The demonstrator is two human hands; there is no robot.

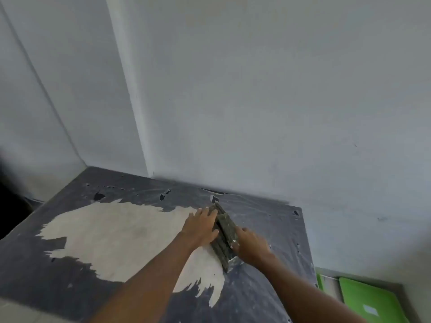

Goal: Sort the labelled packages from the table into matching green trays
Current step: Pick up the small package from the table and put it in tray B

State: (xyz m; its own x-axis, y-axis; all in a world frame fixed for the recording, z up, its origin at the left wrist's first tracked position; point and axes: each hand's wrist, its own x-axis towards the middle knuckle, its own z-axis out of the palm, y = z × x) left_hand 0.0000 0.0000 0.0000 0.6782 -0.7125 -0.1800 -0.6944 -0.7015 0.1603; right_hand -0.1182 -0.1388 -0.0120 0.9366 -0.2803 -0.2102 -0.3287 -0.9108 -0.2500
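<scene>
A stack of dark olive, clear-wrapped packages (225, 231) stands on edge on the worn dark table (98, 243), near its far right part. My left hand (200, 226) lies flat against the stack's left face, fingers stretched toward the wall. My right hand (250, 245) grips the stack's near right end. Both hands hold the same stack between them. A green tray (370, 299) with a small white label lies low at the bottom right, beyond the table's right edge. No label on the packages can be read.
White walls meet in a corner just behind the table. The tabletop has a large pale patch (121, 238) where the dark coating is worn off. A second green edge (320, 282) shows beside the tray. A dark shape sits at the far left edge.
</scene>
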